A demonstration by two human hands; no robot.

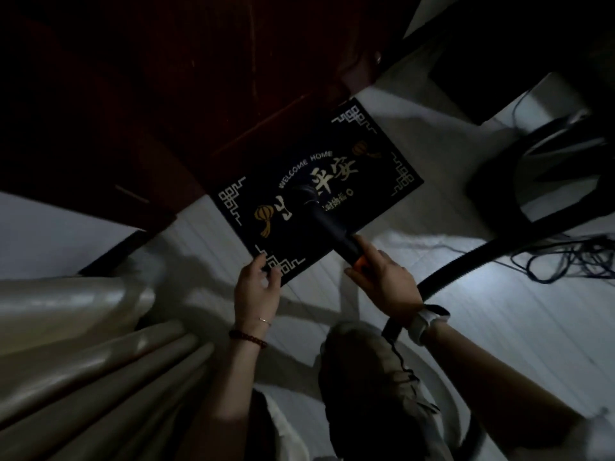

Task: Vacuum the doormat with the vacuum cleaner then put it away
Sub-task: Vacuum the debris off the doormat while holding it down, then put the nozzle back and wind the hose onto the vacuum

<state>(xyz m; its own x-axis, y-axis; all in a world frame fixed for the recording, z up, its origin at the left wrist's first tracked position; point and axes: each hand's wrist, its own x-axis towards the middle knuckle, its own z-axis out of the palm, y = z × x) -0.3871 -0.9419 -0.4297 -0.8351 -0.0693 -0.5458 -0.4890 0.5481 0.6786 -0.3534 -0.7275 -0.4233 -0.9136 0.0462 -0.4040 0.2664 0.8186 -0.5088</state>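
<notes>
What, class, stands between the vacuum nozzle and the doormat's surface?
Nothing visible: the nozzle sits on the doormat, right hand gripping its tube, left hand at the mat's near corner.

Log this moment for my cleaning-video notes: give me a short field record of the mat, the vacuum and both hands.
doormat: dark, flat on the pale floor, beside a dark wooden door
vacuum nozzle: on the doormat's middle
hose: runs right toward the vacuum body
right hand: grips the nozzle tube near an orange part
left hand: fingers on the doormat's near corner
cables: loose on the floor, right
stage: vacuuming, not put away
</notes>
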